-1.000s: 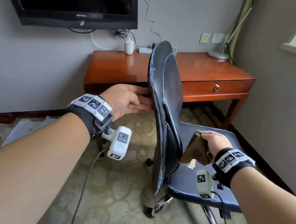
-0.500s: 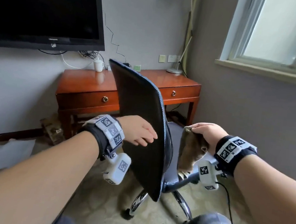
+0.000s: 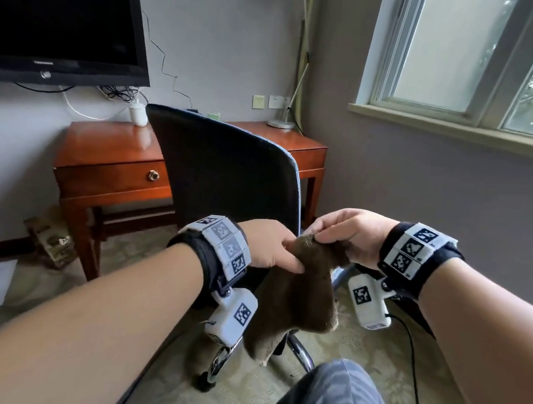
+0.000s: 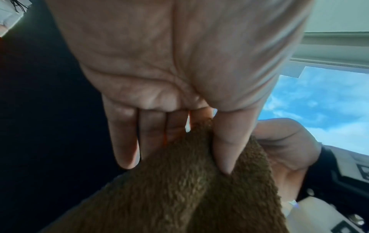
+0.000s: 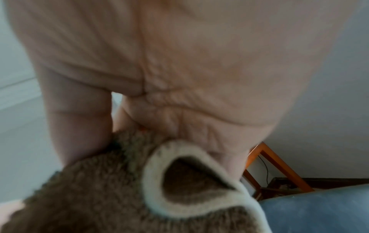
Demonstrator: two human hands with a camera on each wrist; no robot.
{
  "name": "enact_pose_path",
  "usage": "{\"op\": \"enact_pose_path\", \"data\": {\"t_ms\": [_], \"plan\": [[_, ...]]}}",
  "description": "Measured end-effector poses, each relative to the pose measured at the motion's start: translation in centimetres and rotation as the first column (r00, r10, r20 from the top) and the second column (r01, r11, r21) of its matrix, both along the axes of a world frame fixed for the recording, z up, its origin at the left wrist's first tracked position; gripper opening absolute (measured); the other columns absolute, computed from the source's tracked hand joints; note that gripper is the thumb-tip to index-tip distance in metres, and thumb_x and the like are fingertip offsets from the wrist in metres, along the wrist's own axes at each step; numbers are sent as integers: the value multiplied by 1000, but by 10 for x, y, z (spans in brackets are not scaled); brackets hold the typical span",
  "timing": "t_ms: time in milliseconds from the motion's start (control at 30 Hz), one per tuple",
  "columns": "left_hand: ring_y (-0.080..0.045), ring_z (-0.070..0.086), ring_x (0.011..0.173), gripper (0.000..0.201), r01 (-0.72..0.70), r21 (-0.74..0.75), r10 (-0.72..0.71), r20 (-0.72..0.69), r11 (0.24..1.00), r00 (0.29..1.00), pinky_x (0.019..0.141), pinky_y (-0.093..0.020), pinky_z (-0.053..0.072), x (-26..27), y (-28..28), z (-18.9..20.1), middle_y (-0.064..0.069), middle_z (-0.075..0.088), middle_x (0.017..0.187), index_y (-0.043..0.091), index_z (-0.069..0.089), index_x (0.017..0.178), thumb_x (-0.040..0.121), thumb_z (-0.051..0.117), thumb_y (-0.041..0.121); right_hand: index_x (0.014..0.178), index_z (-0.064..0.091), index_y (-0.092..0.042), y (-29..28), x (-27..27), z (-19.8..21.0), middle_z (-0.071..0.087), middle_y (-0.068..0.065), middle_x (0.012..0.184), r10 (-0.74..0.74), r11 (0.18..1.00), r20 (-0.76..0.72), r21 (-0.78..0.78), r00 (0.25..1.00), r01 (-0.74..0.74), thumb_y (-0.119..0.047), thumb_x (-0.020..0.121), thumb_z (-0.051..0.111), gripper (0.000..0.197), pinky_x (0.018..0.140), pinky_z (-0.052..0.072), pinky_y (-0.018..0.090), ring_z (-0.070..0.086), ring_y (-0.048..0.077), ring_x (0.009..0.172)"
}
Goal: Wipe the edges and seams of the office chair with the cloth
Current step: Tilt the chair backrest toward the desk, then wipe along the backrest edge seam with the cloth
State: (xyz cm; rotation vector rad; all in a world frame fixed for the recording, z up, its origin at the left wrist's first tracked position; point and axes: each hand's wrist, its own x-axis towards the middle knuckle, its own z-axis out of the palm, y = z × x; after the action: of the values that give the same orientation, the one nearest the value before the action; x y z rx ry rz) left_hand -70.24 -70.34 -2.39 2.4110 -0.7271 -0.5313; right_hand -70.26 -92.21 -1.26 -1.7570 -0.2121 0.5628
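The black office chair (image 3: 225,178) stands with its backrest toward me, a pale blue seam along its top and right edge. A brown fluffy cloth (image 3: 295,295) hangs in front of the backrest's lower right side. My left hand (image 3: 273,248) pinches the cloth's upper left part between thumb and fingers (image 4: 221,151). My right hand (image 3: 343,232) pinches the cloth's top corner from the right. In the right wrist view the cloth (image 5: 111,186) shows a pale hemmed edge, with the blue chair seat (image 5: 319,209) below it. Neither hand touches the chair.
A wooden desk (image 3: 112,167) with a drawer stands behind the chair under a wall-mounted TV (image 3: 58,15). A window (image 3: 481,56) and wall are at the right. The chair's chrome base (image 3: 220,360) sits on patterned carpet. My knee (image 3: 330,400) is at the bottom.
The chair's backrest has turned to face me. My left hand left the backrest and took hold of the cloth. My right hand lifted the cloth from the seat to chest height.
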Motion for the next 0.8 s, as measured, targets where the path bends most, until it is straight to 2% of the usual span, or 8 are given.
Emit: {"op": "enact_pose_path", "data": {"t_ms": [133,233,333,467,533,600,700,800], "plan": [[-26,77,88,21,-161,-50,162,31,986,986,85,-50,64,2,1,-3,-10,77,95,15,74,93,91,76,36,110,69,8,-6,-2,-8,69,29,103,-52,997,47,-57,998,55,7,92,59,20,82,61,44,72,35,85],[-25,76,83,18,-247,-125,256,63,961,965,80,-47,66,3,6,0,-5,75,87,21,71,84,92,75,37,117,68,5,-11,-4,-12,70,32,110,-8,987,66,-157,998,18,8,87,67,30,88,60,47,71,40,94],[-28,76,81,15,-305,-258,306,-37,917,951,76,-48,66,3,7,0,-5,74,83,21,71,83,92,77,31,113,71,3,-8,-5,-18,70,33,111,-44,988,133,-143,990,63,7,85,70,28,94,58,51,70,41,96],[-24,71,78,19,-332,-351,313,-111,876,943,74,-43,63,1,5,-1,-5,70,83,25,69,77,96,73,24,101,75,3,-1,-12,-28,70,33,111,-197,980,207,38,958,194,2,86,72,16,94,56,45,69,36,92],[-18,69,73,21,-362,-446,310,-187,819,932,69,-38,61,-1,5,1,-3,69,80,26,70,79,99,68,20,106,70,12,-2,-18,-35,67,36,114,-247,957,183,197,952,211,-7,82,78,32,100,51,47,66,36,96],[-14,68,67,17,-395,-541,293,-269,742,918,61,-32,58,-6,3,4,-1,69,78,20,69,89,104,61,16,109,65,16,-6,-21,-45,67,34,114,-264,927,168,317,950,201,-22,75,85,54,108,44,53,65,39,102],[-16,69,68,11,-449,-624,288,-347,640,893,59,-31,59,-10,1,6,-4,70,83,14,68,104,106,57,15,115,71,5,-5,-30,-55,67,26,125,-306,848,134,489,943,205,-19,88,70,37,110,40,51,62,42,115],[-18,69,69,14,-469,-633,305,-357,617,883,60,-32,60,-11,1,2,-9,70,90,11,68,113,105,57,8,126,69,-3,2,-37,-61,65,24,131,-263,830,115,533,958,164,-33,96,57,44,107,43,52,61,42,120]]}}
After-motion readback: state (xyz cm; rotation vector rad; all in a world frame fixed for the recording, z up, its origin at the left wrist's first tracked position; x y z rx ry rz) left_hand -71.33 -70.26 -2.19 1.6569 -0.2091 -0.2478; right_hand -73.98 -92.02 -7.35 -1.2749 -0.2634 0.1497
